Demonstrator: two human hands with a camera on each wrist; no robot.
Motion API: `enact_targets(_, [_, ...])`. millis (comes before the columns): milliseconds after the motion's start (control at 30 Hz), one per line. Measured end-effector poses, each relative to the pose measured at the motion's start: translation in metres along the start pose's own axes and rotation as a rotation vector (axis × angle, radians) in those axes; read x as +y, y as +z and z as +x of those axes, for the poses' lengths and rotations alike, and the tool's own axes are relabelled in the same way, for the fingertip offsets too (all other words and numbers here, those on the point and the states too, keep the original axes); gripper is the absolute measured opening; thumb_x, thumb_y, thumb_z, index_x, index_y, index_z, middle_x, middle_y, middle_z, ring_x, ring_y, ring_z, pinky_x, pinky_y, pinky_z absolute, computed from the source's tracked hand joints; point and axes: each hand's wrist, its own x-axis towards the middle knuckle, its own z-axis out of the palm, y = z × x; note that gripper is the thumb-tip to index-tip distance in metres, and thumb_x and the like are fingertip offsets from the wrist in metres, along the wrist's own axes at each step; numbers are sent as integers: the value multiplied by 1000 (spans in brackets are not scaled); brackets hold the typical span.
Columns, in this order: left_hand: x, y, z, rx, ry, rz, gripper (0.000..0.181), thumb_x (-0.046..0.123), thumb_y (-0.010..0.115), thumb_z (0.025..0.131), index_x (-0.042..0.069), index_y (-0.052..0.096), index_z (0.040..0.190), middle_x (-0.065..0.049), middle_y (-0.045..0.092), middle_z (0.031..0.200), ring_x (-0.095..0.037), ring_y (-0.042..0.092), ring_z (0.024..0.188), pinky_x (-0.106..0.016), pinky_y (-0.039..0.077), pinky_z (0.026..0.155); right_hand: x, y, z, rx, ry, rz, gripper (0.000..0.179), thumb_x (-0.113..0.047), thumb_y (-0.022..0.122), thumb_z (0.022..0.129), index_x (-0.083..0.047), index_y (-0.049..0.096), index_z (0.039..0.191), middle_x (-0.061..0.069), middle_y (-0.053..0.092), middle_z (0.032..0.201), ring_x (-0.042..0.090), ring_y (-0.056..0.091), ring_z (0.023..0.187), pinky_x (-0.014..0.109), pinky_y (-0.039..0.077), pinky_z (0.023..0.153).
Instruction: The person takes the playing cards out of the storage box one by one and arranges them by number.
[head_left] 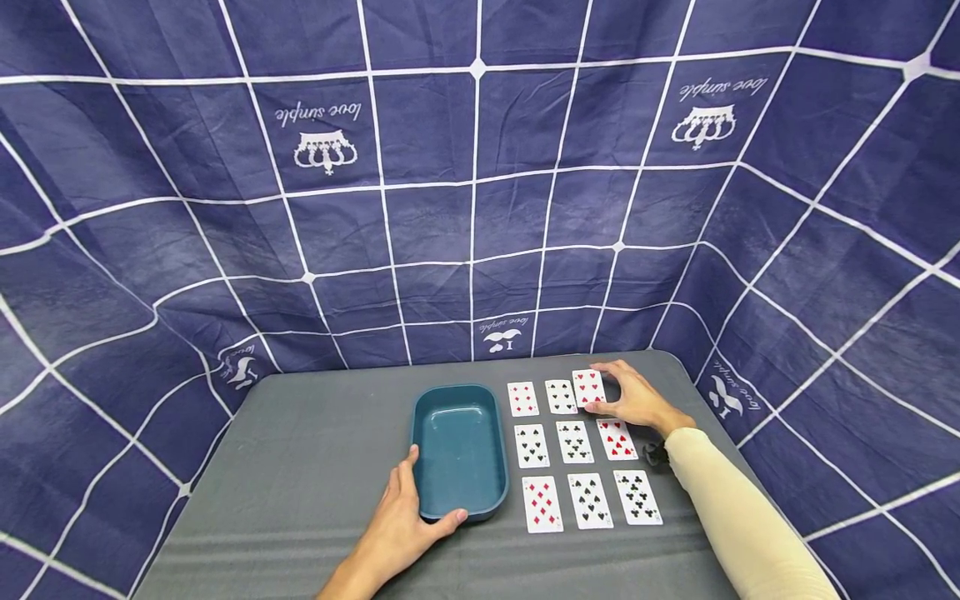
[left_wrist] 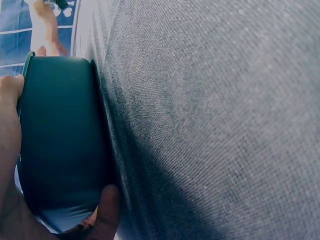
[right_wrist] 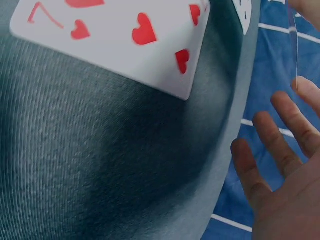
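Observation:
My right hand pinches a hearts playing card between thumb and fingers at the far right of the card rows. In the right wrist view this card shows nearly edge-on, and the other fingers are spread. Just nearer lies a seven of hearts, large in the right wrist view. To the held card's left is a black-suited card. My left hand grips the near left corner of a teal rectangular tray, thumb at the near side and fingers along the left wall. Nothing lies in the tray.
Several face-up cards form rows right of the tray, among them a diamonds card, a spades card and a clubs card. Grey cloth covers the table. A blue gridded curtain hangs behind and at both sides.

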Motion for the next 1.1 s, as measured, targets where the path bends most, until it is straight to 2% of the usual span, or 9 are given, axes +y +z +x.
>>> enact_targets(467, [2,-1,0,2,-1,5,139,73,97,84,1,27,180,-29,55,163,-47,60,151,-65,53,123,15,-5,0,-33,32,-56,94,-45,98,95,-1,58,168,27,59,165,56,55,155,76,42,129])
enact_targets(733, [2,-1,-1,3,-2,13,139,74,96,84,1,27,180,-27,55,163,-45,61,151,-64,53,123,23,-4,2,-42,19,-75,94,-43,98,94,2,58,167,30,59,164,59,54,153,77,42,128])
enact_targets(1100, [2,-2,-1,-12,-9,-2,139,73,96,84,1,26,181,-28,54,163,-45,59,151,-64,53,123,22,-6,3,-69,26,-91,96,-42,98,93,4,58,166,33,59,163,58,55,147,78,43,125])
